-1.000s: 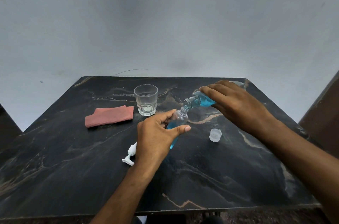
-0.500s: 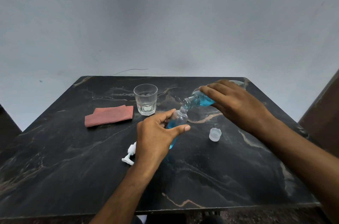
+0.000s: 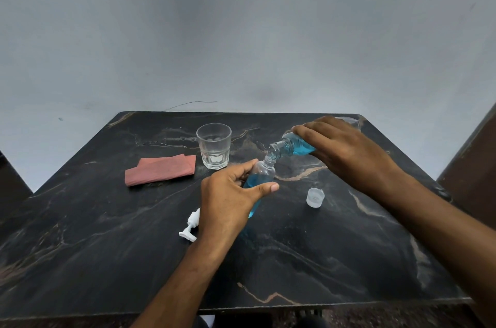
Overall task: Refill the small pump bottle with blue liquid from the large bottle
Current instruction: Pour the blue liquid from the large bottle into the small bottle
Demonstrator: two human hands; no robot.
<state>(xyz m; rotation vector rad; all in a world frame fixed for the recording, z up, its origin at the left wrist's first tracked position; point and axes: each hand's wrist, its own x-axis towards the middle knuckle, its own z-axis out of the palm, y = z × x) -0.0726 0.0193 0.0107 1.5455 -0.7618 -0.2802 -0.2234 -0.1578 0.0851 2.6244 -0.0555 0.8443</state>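
My left hand (image 3: 228, 198) grips the small clear bottle (image 3: 261, 176), which stands on the black marble table (image 3: 295, 255) with blue liquid up to about its shoulder. My right hand (image 3: 346, 150) holds the large bottle (image 3: 291, 146) tipped nearly flat, its open neck right over the small bottle's mouth, blue liquid in its neck. The white pump head (image 3: 190, 224) lies on the table left of my left wrist. A translucent cap (image 3: 315, 197) sits to the right of the small bottle.
A clear drinking glass (image 3: 214, 145) stands behind the small bottle. A folded reddish cloth (image 3: 161, 170) lies to its left. A dark chair edge (image 3: 472, 155) rises at the right, and a grey wall stands behind the table.
Both hands and bottles hold nearly the same pose. The blue level in the small bottle looks slightly higher.
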